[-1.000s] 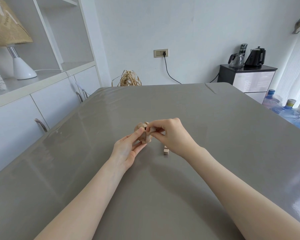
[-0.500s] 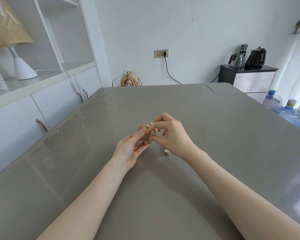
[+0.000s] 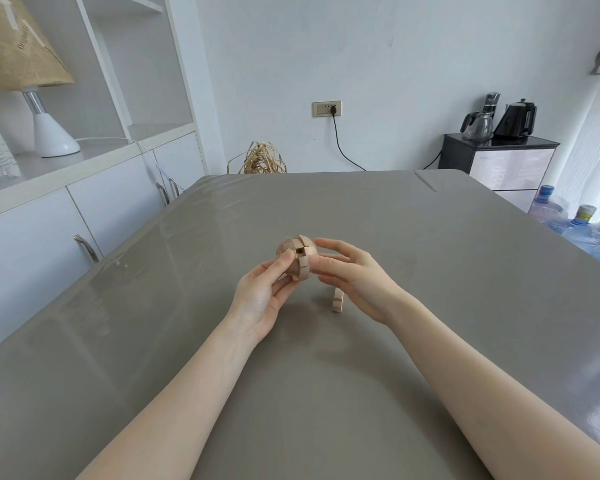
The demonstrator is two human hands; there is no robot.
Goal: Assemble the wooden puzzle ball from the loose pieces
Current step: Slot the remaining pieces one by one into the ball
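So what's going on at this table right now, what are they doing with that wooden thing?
A person is putting together a round, light wooden puzzle ball over the grey table. The left hand grips the ball between thumb and fingers, while the right hand touches its right side with fingertips. The ball looks nearly whole, but a small square hole shows at its centre. One loose pale wooden stick piece lies on the table, partly hidden by the right hand.
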